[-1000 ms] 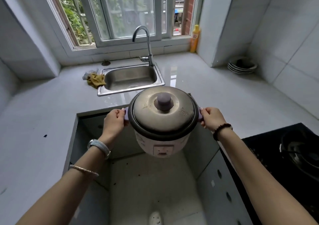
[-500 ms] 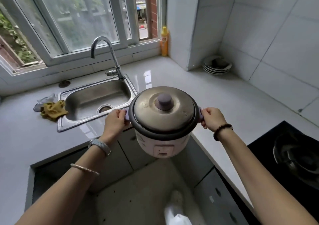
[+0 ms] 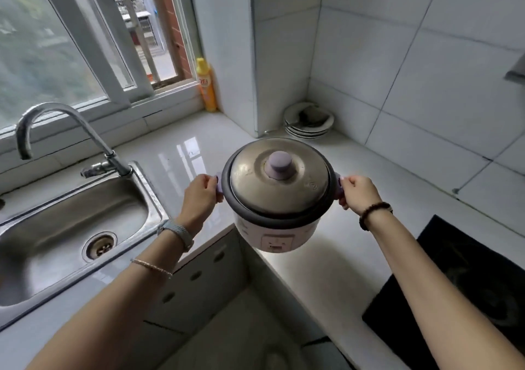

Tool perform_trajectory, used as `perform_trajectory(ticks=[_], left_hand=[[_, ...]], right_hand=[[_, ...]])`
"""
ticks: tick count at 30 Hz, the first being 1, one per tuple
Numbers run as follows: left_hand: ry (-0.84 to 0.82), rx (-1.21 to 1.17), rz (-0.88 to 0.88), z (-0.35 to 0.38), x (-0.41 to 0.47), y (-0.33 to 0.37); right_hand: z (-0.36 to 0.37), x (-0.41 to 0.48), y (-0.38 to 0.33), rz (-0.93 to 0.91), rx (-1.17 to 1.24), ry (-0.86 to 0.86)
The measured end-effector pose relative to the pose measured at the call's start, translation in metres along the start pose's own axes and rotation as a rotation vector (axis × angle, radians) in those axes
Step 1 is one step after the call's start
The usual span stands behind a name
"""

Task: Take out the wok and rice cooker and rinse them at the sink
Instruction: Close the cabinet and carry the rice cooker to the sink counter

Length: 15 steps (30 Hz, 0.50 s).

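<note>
Fingers (image 3: pixel 210 184) of left hand (image 3: pixel 199 196) and right hand (image 3: pixel 359 192) are curled on rice cooker (image 3: pixel 278 199) handles; cooker is held above desk (image 3: pixel 184 148), right of sink (image 3: pixel 56 222). Cooker taken out; rinsing and wok judged left.

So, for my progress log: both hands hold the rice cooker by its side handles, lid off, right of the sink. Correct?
No: the head view shows the lid on the rice cooker. The left hand and right hand do hold its side handles, right of the sink.
</note>
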State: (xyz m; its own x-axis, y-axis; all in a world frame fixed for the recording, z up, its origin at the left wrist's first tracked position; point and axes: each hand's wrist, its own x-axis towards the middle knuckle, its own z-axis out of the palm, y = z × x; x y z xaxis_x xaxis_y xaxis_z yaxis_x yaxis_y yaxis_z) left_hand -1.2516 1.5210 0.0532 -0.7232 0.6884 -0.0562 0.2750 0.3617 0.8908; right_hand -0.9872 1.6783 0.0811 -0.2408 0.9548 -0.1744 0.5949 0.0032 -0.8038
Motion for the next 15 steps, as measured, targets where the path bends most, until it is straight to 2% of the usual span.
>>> perform_trajectory(ticks=[15], left_hand=[[-0.228,0.034,0.010,0.127,0.154,0.037]], right_hand=[[-0.026,0.125,0.025,0.231,0.056,0.139]])
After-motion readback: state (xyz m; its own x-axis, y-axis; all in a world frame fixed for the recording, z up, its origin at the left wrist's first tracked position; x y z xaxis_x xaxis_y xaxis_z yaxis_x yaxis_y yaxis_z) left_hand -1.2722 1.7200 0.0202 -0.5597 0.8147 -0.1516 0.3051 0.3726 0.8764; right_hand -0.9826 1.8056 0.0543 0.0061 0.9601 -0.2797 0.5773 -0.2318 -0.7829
